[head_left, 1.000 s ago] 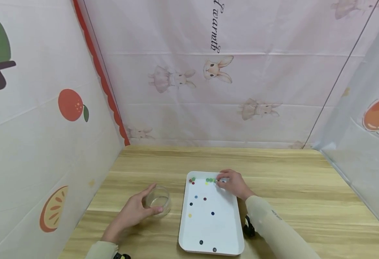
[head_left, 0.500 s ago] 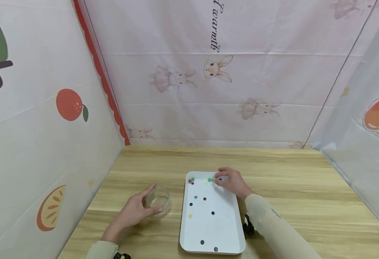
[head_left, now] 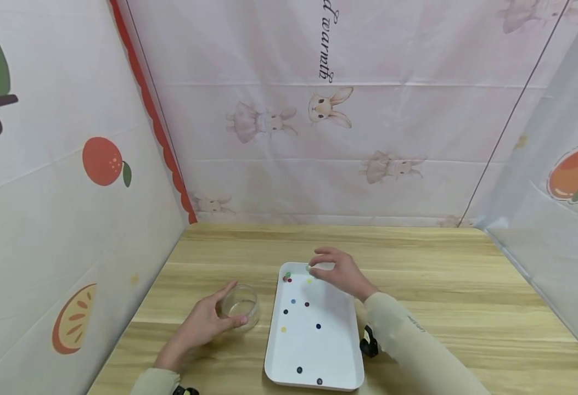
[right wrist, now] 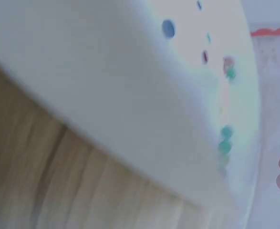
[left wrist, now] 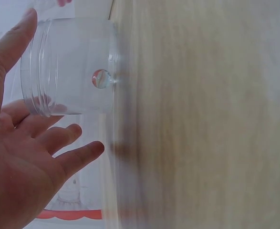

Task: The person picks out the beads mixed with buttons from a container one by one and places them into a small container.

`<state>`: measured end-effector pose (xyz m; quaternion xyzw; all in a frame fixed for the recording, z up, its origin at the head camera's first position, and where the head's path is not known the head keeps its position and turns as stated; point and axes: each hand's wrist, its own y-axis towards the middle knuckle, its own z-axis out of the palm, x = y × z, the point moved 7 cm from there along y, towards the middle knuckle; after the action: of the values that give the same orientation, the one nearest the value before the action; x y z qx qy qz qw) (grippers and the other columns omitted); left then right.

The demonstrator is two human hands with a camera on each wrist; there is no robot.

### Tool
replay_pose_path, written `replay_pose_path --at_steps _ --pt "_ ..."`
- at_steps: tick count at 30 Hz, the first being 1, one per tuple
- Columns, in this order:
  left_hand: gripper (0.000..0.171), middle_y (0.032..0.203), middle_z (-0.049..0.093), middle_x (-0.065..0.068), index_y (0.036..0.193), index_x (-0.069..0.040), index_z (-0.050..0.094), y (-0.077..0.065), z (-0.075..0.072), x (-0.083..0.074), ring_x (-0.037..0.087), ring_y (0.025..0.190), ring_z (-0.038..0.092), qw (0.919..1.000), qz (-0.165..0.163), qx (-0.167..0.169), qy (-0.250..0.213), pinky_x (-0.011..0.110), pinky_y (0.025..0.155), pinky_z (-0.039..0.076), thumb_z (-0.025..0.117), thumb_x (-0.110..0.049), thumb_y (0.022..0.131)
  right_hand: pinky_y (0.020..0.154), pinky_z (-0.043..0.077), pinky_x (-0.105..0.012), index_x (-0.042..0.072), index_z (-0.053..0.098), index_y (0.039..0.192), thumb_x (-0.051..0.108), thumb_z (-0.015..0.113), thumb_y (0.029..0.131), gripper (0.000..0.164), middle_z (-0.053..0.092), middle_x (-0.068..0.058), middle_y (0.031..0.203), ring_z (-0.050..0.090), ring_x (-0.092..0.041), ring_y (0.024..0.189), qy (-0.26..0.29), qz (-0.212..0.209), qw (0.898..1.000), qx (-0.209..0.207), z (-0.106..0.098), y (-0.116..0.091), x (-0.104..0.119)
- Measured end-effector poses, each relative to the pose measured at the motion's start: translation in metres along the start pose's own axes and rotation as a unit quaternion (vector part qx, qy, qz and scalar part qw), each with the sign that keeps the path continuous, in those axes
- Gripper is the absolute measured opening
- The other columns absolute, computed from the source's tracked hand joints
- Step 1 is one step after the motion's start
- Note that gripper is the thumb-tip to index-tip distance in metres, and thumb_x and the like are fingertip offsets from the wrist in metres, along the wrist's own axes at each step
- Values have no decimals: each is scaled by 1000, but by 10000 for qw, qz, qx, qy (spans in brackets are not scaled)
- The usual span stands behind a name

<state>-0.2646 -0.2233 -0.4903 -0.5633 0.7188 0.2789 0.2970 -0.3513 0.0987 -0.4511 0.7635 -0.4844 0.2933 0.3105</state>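
Observation:
My left hand (head_left: 207,322) holds a clear jar (left wrist: 77,67) near its rim, thumb on one side and fingers on the other. A glass marble (left wrist: 101,78) with a reddish streak rests on the jar's bottom. Over the far end of the white tray (head_left: 338,340), my right hand (head_left: 340,271) has thumb and index finger brought together, a small pale marble showing at their tips. Green marbles (right wrist: 225,146) lie in a row at the tray's far end, partly covered by this hand in the head view.
Small dark, blue, red and yellow round pieces, such as a dark one (head_left: 318,326) and a yellow one (head_left: 283,329), lie scattered in the tray. A reddish and a green marble (head_left: 287,275) sit in its far left corner. Printed curtains (head_left: 279,186) surround the wooden table (head_left: 442,285).
My right hand has moved left and slightly up from the tray's far right corner. The tray has shifted a little to the left. My left hand and the jar stay put.

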Motion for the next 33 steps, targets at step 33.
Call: replay_pose_path --at_steps 33 --pt "103 161 46 27 164 -10 38 -2 -3 2 47 135 59 9999 -21 84 -134 59 106 54 89 -47 83 113 50 -56 21 82 111 33 75 98 19 60 -4 152 50 -31 147 692 -716 9883 1155 102 3 96"
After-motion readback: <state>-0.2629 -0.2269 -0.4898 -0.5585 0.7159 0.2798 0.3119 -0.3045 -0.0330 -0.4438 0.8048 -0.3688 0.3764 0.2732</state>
